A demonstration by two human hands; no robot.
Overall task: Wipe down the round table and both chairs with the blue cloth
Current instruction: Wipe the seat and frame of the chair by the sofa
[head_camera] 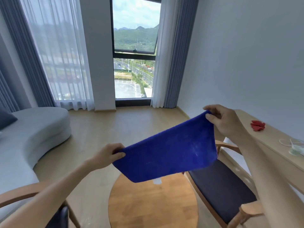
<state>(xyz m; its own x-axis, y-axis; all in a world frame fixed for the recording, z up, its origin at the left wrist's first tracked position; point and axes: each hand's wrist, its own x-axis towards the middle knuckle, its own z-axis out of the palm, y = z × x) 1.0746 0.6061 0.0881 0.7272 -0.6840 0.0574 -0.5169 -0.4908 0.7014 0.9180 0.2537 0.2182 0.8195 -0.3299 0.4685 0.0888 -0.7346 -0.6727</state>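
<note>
Left hand (107, 155): pinches one corner of the blue cloth (166, 150).
Right hand (220, 120): pinches the other corner, higher up.
Cloth: stretched between both hands, above the round table (148, 204).
Do it well: fold it flat, then press down.

1. The blue cloth (166, 153) is covering the far rim of the round table (153, 203).
2. The bottom edge is cutting off the table's near side.
3. The left chair (24, 195) is showing only its armrest.
4. The clear items (296, 147) on the shelf (271, 137) are blurring.
</note>
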